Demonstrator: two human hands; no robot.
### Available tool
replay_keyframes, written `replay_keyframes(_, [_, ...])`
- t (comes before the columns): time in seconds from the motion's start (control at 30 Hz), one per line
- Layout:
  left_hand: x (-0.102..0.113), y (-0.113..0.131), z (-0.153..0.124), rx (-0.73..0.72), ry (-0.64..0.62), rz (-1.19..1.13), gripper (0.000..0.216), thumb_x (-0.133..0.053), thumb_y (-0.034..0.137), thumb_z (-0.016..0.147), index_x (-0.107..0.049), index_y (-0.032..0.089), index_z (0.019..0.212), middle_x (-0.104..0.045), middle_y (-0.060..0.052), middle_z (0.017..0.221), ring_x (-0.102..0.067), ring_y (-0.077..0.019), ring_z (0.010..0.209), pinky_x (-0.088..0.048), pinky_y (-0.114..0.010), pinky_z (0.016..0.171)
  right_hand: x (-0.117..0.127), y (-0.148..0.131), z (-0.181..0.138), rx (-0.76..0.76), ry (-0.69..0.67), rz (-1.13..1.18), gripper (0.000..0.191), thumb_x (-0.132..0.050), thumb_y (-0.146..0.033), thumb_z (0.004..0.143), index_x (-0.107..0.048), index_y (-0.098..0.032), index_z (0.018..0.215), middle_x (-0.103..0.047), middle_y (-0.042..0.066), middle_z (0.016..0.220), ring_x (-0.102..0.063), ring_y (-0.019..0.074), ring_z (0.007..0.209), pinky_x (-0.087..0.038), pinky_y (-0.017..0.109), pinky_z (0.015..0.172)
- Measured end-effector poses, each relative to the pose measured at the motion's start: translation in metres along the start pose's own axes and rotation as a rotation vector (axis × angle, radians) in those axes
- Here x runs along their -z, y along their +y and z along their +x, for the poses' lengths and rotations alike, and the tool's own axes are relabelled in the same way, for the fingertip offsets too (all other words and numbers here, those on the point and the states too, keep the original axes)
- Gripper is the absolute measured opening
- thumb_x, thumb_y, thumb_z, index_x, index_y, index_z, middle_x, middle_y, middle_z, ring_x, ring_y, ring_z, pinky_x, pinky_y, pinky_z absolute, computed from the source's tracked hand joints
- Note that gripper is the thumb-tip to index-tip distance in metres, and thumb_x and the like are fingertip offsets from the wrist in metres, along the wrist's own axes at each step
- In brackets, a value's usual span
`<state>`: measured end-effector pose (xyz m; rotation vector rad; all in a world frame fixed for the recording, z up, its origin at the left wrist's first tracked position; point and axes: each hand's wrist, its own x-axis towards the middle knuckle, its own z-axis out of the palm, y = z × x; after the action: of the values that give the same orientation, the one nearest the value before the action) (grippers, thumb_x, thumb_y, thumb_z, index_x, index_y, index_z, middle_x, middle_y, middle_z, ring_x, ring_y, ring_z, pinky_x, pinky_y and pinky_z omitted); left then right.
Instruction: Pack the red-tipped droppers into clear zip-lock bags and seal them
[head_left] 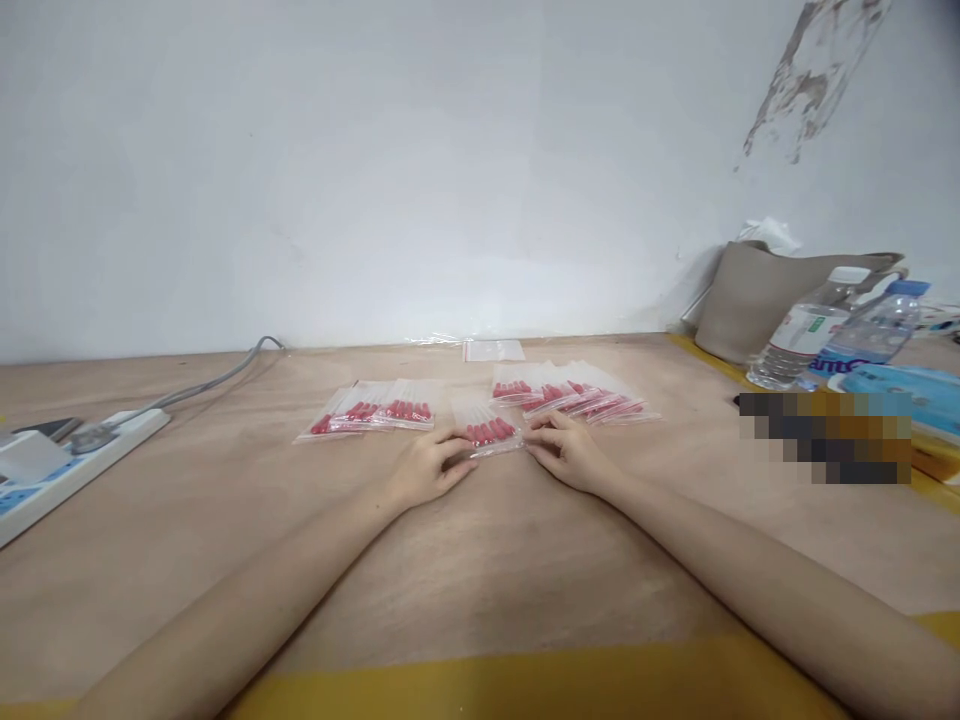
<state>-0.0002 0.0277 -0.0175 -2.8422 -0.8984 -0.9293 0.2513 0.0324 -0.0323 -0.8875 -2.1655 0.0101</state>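
Both hands (499,458) — fingertips pinching small bag (491,434)

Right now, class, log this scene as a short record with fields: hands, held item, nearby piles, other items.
left hand: pinching the left edge of the middle bag
right hand: pinching its right edge
middle bag: clear, red pieces inside, flat on the table
left pile: same bags, fanned
right pile: same bags, overlapping
empty bag: near the wall
power strip: far left
bottles: far right
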Motion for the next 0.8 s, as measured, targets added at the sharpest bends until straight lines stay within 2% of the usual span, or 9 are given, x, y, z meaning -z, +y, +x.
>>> replay_keyframes(0.07, [-0.003,-0.003,0.0,0.02,-0.016,0.01,0.015,-0.047,0.022,0.085,-0.061,0.019,0.088,-0.059,-0.005,0.093,-0.058,-0.0146,0.082,-0.047,-0.026,0.074,-0.001,0.001,0.002,0.025,-0.056,-0.009,0.016,-0.047,-0.015,0.079,-0.062,-0.019,0.078,-0.057,0.006,0.083,-0.053,0.0163,0.08,-0.044,0.031,0.072])
replay_keyframes(0.13, [-0.004,-0.006,0.001,0.016,-0.04,0.023,0.016,-0.045,0.021,0.086,-0.061,0.018,0.084,-0.06,-0.004,0.087,-0.058,-0.0145,0.079,-0.046,-0.025,0.072,0.0,0.001,0.005,0.039,-0.115,-0.01,0.016,-0.045,-0.015,0.08,-0.06,-0.018,0.076,-0.057,0.006,0.081,-0.053,0.0156,0.079,-0.043,0.03,0.071])
replay_keyframes(0.2, [-0.003,-0.007,0.001,0.013,-0.062,0.03,0.016,-0.044,0.02,0.086,-0.06,0.018,0.082,-0.06,-0.004,0.084,-0.057,-0.0149,0.078,-0.045,-0.026,0.072,0.001,0.0,0.007,0.034,-0.151,-0.001,0.012,-0.048,-0.018,0.08,-0.059,-0.017,0.082,-0.057,0.005,0.082,-0.052,0.0152,0.078,-0.043,0.029,0.071])
replay_keyframes(0.27, [-0.001,-0.006,0.002,0.026,-0.072,0.039,0.015,-0.043,0.021,0.087,-0.057,0.017,0.082,-0.059,-0.004,0.082,-0.056,-0.0153,0.077,-0.045,-0.026,0.07,0.003,-0.001,0.01,0.026,-0.167,0.007,0.018,-0.054,-0.026,0.077,-0.058,-0.018,0.092,-0.058,0.005,0.085,-0.053,0.0157,0.078,-0.042,0.03,0.071])
replay_keyframes(0.37, [0.0,-0.003,0.002,0.072,-0.058,0.058,0.015,-0.038,0.022,0.089,-0.051,0.017,0.082,-0.056,-0.005,0.078,-0.054,-0.016,0.071,-0.044,-0.028,0.065,0.004,-0.001,0.013,0.062,-0.155,-0.032,0.034,-0.061,-0.036,0.071,-0.057,-0.019,0.101,-0.059,0.006,0.091,-0.053,0.0179,0.084,-0.041,0.031,0.074])
replay_keyframes(0.5, [-0.001,-0.004,-0.001,0.115,-0.031,0.074,0.017,-0.034,0.022,0.09,-0.047,0.017,0.082,-0.054,-0.004,0.073,-0.051,-0.0161,0.066,-0.042,-0.028,0.061,-0.003,0.001,0.016,0.16,-0.077,-0.194,0.017,-0.052,-0.03,0.08,-0.063,-0.019,0.087,-0.061,0.005,0.081,-0.055,0.0161,0.078,-0.038,0.03,0.071])
replay_keyframes(0.57, [-0.001,-0.007,-0.002,0.12,-0.031,0.073,0.017,-0.034,0.023,0.09,-0.047,0.017,0.082,-0.054,-0.003,0.073,-0.051,-0.0158,0.066,-0.042,-0.028,0.061,-0.007,0.002,0.017,0.194,-0.049,-0.249,0.019,-0.047,-0.027,0.083,-0.064,-0.019,0.079,-0.061,0.004,0.073,-0.054,0.0148,0.073,-0.037,0.029,0.069])
replay_keyframes(0.7, [-0.002,-0.012,-0.002,0.003,0.0,0.124,0.018,-0.047,0.032,0.086,-0.051,0.017,0.093,-0.057,-0.005,0.083,-0.054,-0.0166,0.073,-0.044,-0.027,0.065,-0.011,0.003,0.017,0.18,-0.013,-0.25,0.022,-0.046,-0.026,0.084,-0.064,-0.017,0.076,-0.061,0.005,0.072,-0.053,0.0143,0.072,-0.036,0.029,0.069])
replay_keyframes(0.8, [-0.001,-0.015,-0.001,-0.158,0.059,0.268,0.014,-0.048,0.025,0.086,-0.055,0.018,0.096,-0.059,-0.005,0.091,-0.056,-0.0155,0.076,-0.045,-0.026,0.067,-0.011,0.004,0.016,0.175,0.002,-0.223,0.021,-0.047,-0.026,0.084,-0.063,-0.017,0.075,-0.061,0.005,0.072,-0.053,0.0137,0.071,-0.036,0.028,0.068])
